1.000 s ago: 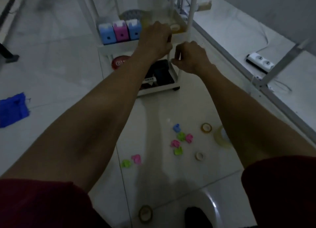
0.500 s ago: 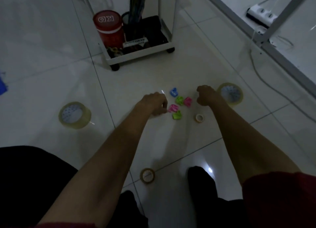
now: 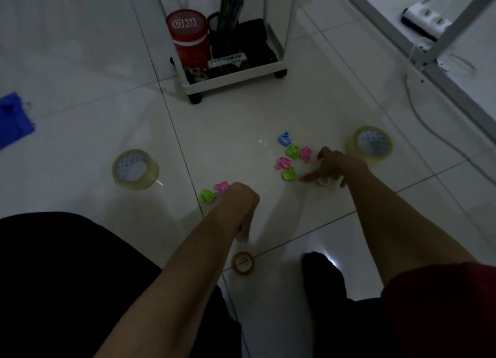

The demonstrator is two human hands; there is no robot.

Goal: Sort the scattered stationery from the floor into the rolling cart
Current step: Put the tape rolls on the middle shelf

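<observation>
As we lean over the white tiled floor (image 3: 80,62), the rolling cart (image 3: 236,81) stands ahead of us, well beyond both hands. Its bottom shelf holds a red canister (image 3: 188,35), a cup of pens (image 3: 228,11) and a dark flat pack (image 3: 255,46). A blue cloth (image 3: 13,118) lies at the far left edge of our view.

Two big rolls of clear packing tape lie flat on the tiles. The left packing tape roll (image 3: 135,169) sits well out from our left arm, and the right packing tape roll (image 3: 371,145) sits just beyond our right wrist.

Our left hand (image 3: 243,204) hangs low with its back toward us, fingers pointing loosely down and gripping nothing we can see. Our right hand (image 3: 332,167) is spread wide, one finger stretched out to the left, directly over a small tape roll (image 3: 323,181). The hand is blurred, so its fingertips may be touching that roll, but we cannot tell.

A second small tape roll (image 3: 243,262) stands on the floor below the left hand's fingertips, apart from them.

Smallest are the plastic clips. A pink clip (image 3: 222,186) and a green clip (image 3: 206,196) lie just left of our left hand. A cluster lies between the hands and the cart, just left of the right hand: a blue clip (image 3: 284,138) farthest out, then a green one (image 3: 293,151), a pink one (image 3: 305,153), another pink (image 3: 283,163) and another green (image 3: 288,174).
</observation>
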